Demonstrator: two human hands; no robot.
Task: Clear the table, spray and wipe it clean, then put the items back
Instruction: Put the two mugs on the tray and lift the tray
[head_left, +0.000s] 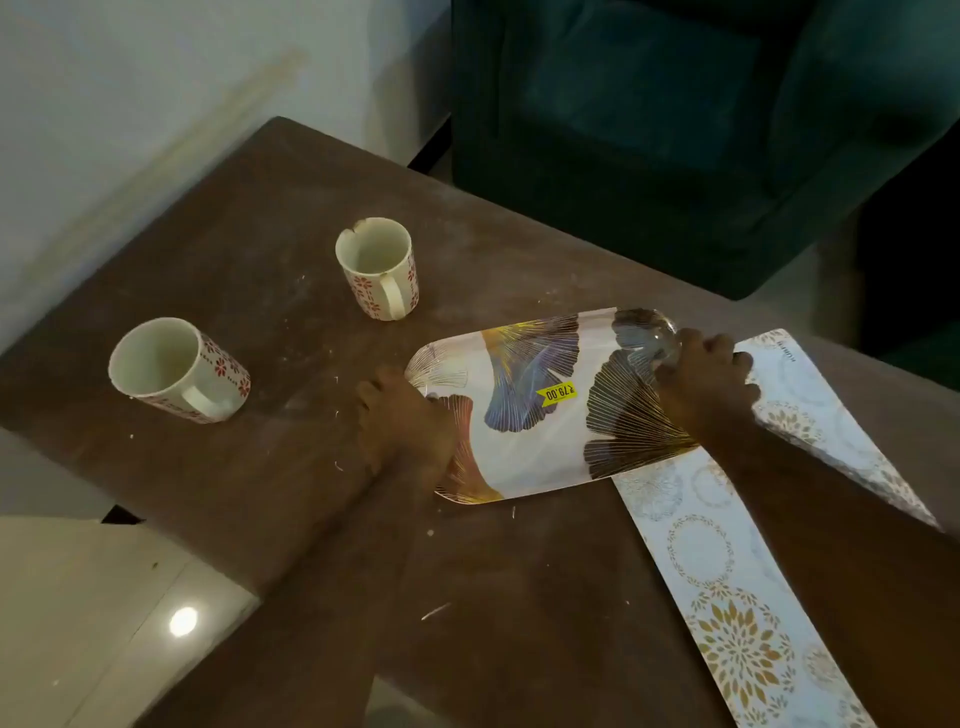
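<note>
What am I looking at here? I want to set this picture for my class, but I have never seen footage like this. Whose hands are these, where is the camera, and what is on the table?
There is no machine here. A person wears a wide-angle camera on the head, so the one picture looks forward and down at their own bare hands.

The surface is a brown table, dusty and speckled with pale crumbs. Two mugs with red flower prints stand on it, both empty as far as can be seen: one mug further back, the other mug nearer the left edge. A patterned mat lies on the right.

The left hand and the right hand each grip one end of a leaf-printed tray, which partly overlaps the mat. A yellow price sticker is on the tray. A dark green armchair stands behind.
</note>
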